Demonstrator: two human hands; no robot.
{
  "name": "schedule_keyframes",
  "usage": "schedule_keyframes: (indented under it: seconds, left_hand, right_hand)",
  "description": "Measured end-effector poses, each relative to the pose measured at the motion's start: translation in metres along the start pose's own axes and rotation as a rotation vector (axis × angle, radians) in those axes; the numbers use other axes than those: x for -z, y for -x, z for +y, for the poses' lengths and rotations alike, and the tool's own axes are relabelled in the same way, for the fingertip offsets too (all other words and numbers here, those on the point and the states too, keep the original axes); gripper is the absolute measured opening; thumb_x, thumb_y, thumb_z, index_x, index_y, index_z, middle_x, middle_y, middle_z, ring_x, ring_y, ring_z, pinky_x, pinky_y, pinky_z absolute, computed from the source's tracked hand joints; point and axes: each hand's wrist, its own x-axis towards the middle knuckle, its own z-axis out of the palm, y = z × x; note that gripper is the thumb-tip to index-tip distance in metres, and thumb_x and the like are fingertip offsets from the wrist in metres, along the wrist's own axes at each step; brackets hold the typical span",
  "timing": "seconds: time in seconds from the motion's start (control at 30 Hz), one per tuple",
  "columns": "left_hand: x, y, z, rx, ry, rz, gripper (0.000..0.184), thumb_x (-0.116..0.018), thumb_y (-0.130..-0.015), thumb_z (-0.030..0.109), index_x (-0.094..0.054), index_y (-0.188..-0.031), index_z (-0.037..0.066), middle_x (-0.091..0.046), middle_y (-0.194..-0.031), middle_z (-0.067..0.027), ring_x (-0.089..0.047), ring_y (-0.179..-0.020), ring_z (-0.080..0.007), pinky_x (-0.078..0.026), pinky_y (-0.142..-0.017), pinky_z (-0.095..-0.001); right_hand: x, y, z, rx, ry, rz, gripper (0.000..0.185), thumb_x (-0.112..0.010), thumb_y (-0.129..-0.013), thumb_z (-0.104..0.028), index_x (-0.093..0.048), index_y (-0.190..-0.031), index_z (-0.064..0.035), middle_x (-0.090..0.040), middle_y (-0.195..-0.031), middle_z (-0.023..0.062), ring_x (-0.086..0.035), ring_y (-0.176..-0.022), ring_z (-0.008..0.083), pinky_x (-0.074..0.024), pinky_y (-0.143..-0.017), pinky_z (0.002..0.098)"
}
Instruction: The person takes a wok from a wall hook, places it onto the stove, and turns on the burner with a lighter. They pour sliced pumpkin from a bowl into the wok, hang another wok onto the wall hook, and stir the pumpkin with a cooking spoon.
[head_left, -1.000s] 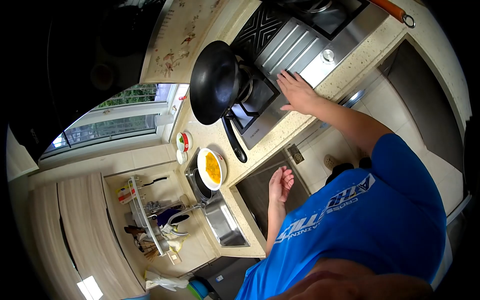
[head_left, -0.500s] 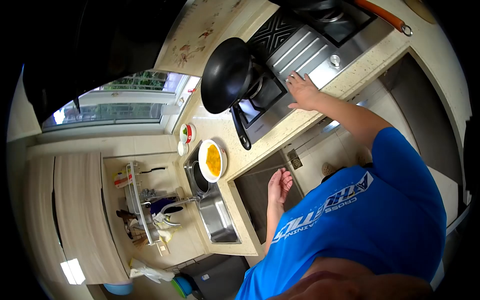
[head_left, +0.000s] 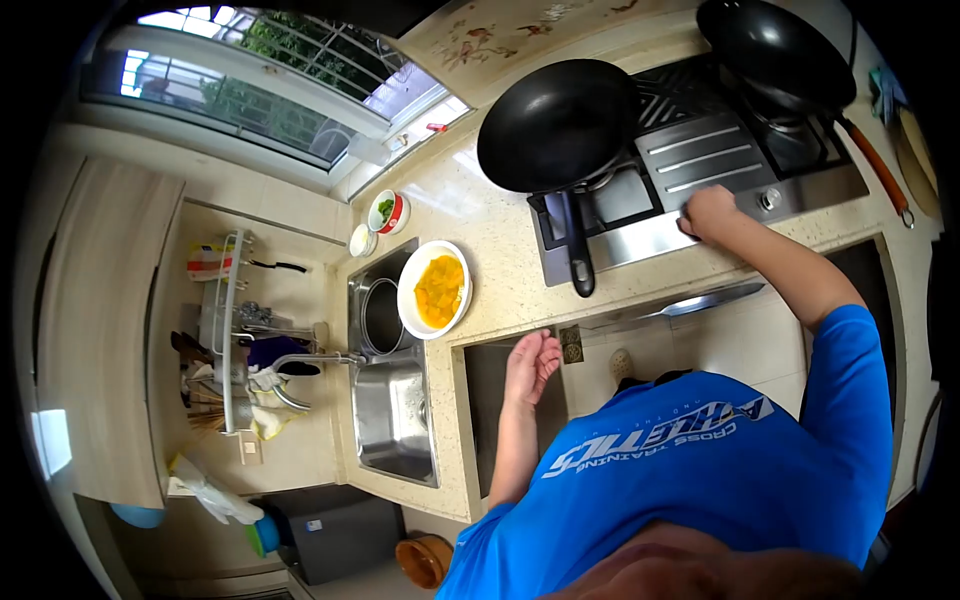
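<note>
My right hand (head_left: 710, 214) is closed at the front panel of the gas stove (head_left: 612, 245), its fingers gripping what appears to be a control knob, mostly hidden under them. A second, silver knob (head_left: 770, 199) shows to its right. Left of this hand, a black wok (head_left: 556, 125) sits on the left burner, its black handle pointing toward me. My left hand (head_left: 533, 366) hangs empty in front of the counter edge, palm turned up and fingers loosely curled apart. Near it on the counter stands a white bowl (head_left: 405, 290) holding orange-yellow chunks (head_left: 440, 290).
Another black wok (head_left: 775, 55) with an orange handle stands on the right burner. Left are a steel sink (head_left: 395, 415) containing a dark pot (head_left: 384, 315), a red-and-white bowl (head_left: 399, 213) of greens and a small white dish (head_left: 362, 240). A dish rack (head_left: 232, 330) hangs on the wall.
My right hand went from spread flat over the stove panel to closed at its front edge. My left hand stays low, fingers still curled. The view has turned, showing more of the right wok.
</note>
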Motion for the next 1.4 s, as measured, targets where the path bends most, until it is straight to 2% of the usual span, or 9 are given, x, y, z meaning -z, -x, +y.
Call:
schedule_keyframes:
  seconds: [0.2,0.5,0.6,0.73,0.87,0.93,1.07,1.2,1.4]
  left_hand:
    - [0.041,-0.047,0.099,-0.129,0.001,-0.139,0.019,-0.044,-0.089,0.019,-0.050,-0.095,0.003,-0.059,-0.080,-0.0077,-0.060,-0.065,-0.0125,-0.049,-0.056,-0.0209]
    - [0.085,-0.183,0.256,-0.209,-0.113,-0.267,0.017,-0.047,-0.088,0.018,-0.051,-0.095,0.003,-0.059,-0.079,-0.0064,-0.057,-0.064,-0.0114,-0.046,-0.054,-0.0190]
    - [0.086,-0.248,0.287,-0.245,-0.212,-0.212,0.017,-0.045,-0.088,0.017,-0.050,-0.095,0.002,-0.060,-0.079,-0.0065,-0.059,-0.062,-0.0116,-0.048,-0.052,-0.0210]
    - [0.080,-0.334,0.307,-0.228,-0.233,-0.173,0.020,-0.048,-0.086,0.020,-0.050,-0.095,0.003,-0.060,-0.078,-0.0067,-0.058,-0.062,-0.0121,-0.048,-0.050,-0.0216]
    - [0.071,-0.428,0.306,-0.224,-0.375,-0.013,0.027,-0.052,-0.082,0.024,-0.051,-0.095,0.001,-0.059,-0.079,-0.0093,-0.058,-0.064,-0.0160,-0.047,-0.052,-0.0259]
    - [0.058,-0.463,0.307,-0.223,-0.460,0.217,0.033,-0.053,-0.081,0.028,-0.050,-0.095,-0.002,-0.059,-0.081,-0.0125,-0.060,-0.068,-0.0157,-0.049,-0.055,-0.0329]
    - [0.036,-0.509,0.303,-0.566,-0.804,0.721,0.054,-0.058,-0.077,0.032,-0.037,-0.105,-0.009,-0.057,-0.090,-0.0267,-0.060,-0.082,-0.0321,-0.048,-0.069,-0.0404]
    - [0.025,-0.507,0.310,-0.484,-0.832,0.627,0.062,-0.062,-0.073,0.037,-0.034,-0.108,-0.005,-0.054,-0.098,-0.0257,-0.055,-0.091,-0.0367,-0.044,-0.078,-0.0412]
    - [0.048,-0.563,0.305,-0.405,-0.757,0.756,0.030,-0.049,-0.080,0.010,-0.037,-0.104,-0.003,-0.059,-0.083,-0.0223,-0.062,-0.065,-0.0320,-0.050,-0.051,-0.0379]
  right_hand:
    - [0.010,-0.006,-0.010,-0.314,-0.156,-0.152,0.055,-0.035,-0.083,-0.050,-0.064,-0.087,-0.0036,-0.061,-0.095,0.0144,-0.055,-0.095,0.0281,-0.0445,-0.080,0.0364]
    - [-0.034,-0.053,0.022,-0.485,-0.680,-0.677,0.033,-0.051,-0.083,-0.034,-0.054,-0.071,-0.0036,-0.050,-0.056,0.0043,-0.047,-0.046,0.0105,-0.0444,-0.044,0.0251]
    - [-0.015,-0.052,0.016,-0.038,0.028,-0.710,0.039,-0.055,-0.078,-0.039,-0.061,-0.071,-0.0007,-0.059,-0.064,0.0125,-0.057,-0.059,0.0239,-0.0475,-0.057,0.0328]
    - [-0.006,-0.044,0.002,-0.179,-0.012,-0.717,0.031,-0.055,-0.076,-0.033,-0.064,-0.077,-0.0033,-0.062,-0.075,0.0160,-0.060,-0.075,0.0286,-0.0465,-0.070,0.0368]
    - [-0.023,-0.032,-0.005,-0.069,0.369,-0.594,0.026,-0.049,-0.079,-0.020,-0.060,-0.100,-0.0083,-0.057,-0.102,0.0144,-0.056,-0.092,0.0276,-0.0434,-0.074,0.0416]
    - [-0.055,-0.014,0.008,0.093,0.519,-0.176,0.022,-0.049,-0.078,-0.016,-0.059,-0.096,-0.0069,-0.059,-0.092,0.0132,-0.059,-0.085,0.0270,-0.0457,-0.068,0.0369]
    - [-0.025,-0.031,-0.018,-0.156,0.276,-0.436,0.027,-0.043,-0.083,-0.027,-0.059,-0.098,-0.0117,-0.059,-0.098,0.0097,-0.057,-0.091,0.0249,-0.0451,-0.070,0.0385]
    - [-0.025,-0.035,-0.020,-0.334,0.179,-0.541,0.026,-0.045,-0.082,-0.027,-0.059,-0.099,-0.0128,-0.059,-0.099,0.0090,-0.057,-0.092,0.0253,-0.0460,-0.071,0.0401]
    - [0.005,-0.032,-0.033,-0.299,0.157,-0.511,0.026,-0.043,-0.083,-0.020,-0.055,-0.105,-0.0117,-0.056,-0.102,0.0100,-0.057,-0.092,0.0256,-0.0459,-0.072,0.0393]
